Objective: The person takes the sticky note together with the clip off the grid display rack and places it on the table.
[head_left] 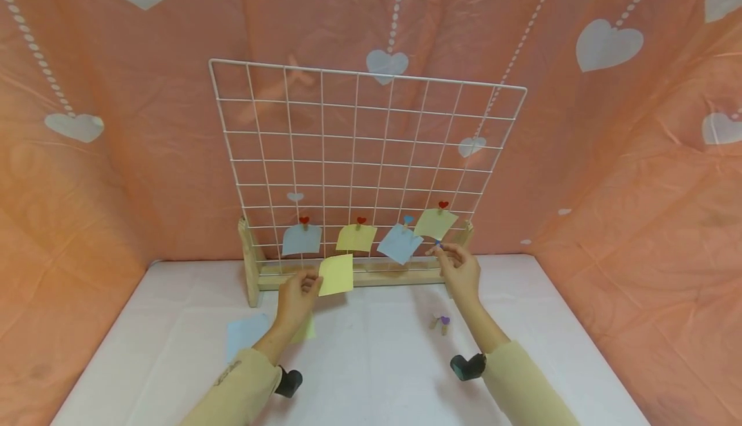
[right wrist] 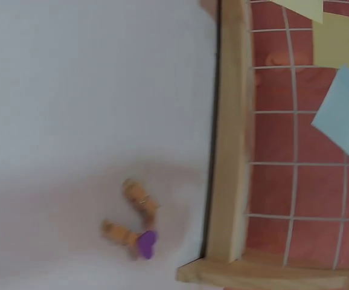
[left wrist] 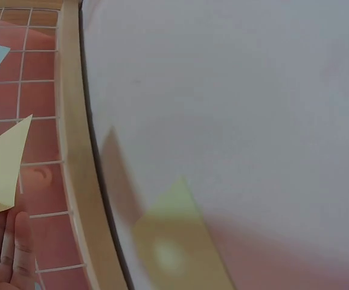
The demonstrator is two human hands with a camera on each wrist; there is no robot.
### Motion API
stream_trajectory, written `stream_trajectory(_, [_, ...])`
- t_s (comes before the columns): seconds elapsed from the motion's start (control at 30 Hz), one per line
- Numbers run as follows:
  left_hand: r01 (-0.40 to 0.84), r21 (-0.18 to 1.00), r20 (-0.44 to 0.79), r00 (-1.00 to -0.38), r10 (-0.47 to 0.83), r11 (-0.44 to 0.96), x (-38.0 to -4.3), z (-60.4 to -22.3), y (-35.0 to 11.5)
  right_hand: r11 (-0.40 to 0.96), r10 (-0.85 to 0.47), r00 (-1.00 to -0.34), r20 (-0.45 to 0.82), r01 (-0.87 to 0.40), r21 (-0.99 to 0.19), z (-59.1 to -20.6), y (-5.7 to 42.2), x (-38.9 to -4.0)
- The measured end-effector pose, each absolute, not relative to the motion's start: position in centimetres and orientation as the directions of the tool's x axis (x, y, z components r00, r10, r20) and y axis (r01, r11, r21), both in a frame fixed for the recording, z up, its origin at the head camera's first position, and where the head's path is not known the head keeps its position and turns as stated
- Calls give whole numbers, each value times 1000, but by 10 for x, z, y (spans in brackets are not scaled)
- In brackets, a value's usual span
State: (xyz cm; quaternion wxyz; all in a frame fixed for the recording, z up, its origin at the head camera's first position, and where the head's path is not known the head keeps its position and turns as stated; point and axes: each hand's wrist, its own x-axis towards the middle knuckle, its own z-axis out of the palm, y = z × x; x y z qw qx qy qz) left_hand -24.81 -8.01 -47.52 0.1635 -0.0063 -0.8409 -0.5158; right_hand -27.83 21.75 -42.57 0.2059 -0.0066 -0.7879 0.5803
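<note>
My left hand (head_left: 298, 294) pinches a yellow sticky note (head_left: 337, 275) by its left edge, in front of the lower part of the white wire grid (head_left: 371, 136). The left wrist view shows the note (left wrist: 2, 169) above my fingertips. My right hand (head_left: 462, 274) pinches a small clothespin with a blue heart (head_left: 437, 243), just below the rightmost hanging yellow note (head_left: 436, 223). Left of it hang a tilted blue note (head_left: 400, 244), a yellow note (head_left: 356, 238) and another blue note (head_left: 302, 240), held by heart clothespins. The right wrist view barely catches my right hand.
Wooden feet and a crossbar (head_left: 400, 277) support the grid on the white table (head_left: 377, 361). Small clothespins, one with a purple heart (head_left: 444, 320), lie at the right. Blue notes (head_left: 246, 334) and a yellow note (head_left: 304, 329) lie at the left, partly behind my left forearm.
</note>
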Motion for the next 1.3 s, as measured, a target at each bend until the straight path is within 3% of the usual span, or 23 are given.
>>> stream_trajectory(0.43, [131, 874, 224, -963, -148, 469, -239, -490, -76, 473, 268, -914, 305, -151, -868, -458, 242, -263])
stream_trajectory(1.3, [67, 879, 158, -975, -156, 471, -225, -514, -68, 572, 308, -925, 221, -5, -820, -493, 276, -238])
